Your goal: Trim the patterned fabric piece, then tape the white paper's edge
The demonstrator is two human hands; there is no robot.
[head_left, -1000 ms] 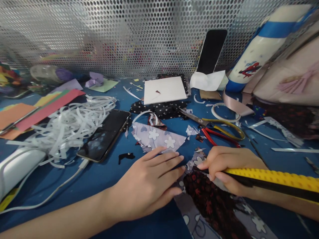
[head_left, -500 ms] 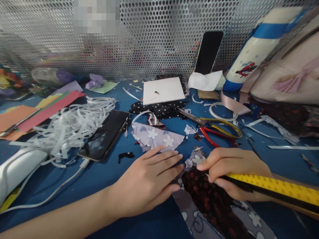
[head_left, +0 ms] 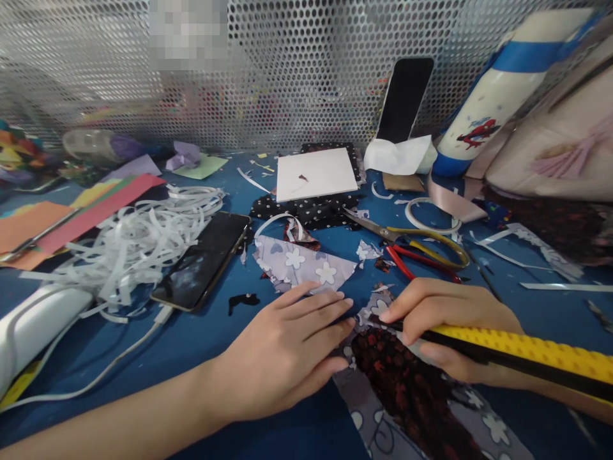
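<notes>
Dark cloth (head_left: 402,377) lies over floral cloth (head_left: 352,390) at the near edge, between and below the hands. The left hand (head_left: 287,354) rests flat, fingers extended and gripping nothing, fingertips at the floral edge, probably to keep it from sliding. The right hand (head_left: 460,313) is clamped around a yellow cutter (head_left: 531,351), gripped low near its tip, presumably for control; the dark cloth's top end sits just below that grip. Beyond lie a floral scrap (head_left: 311,262), scissors (head_left: 389,235) set aside within reach, then white card (head_left: 325,172).
</notes>
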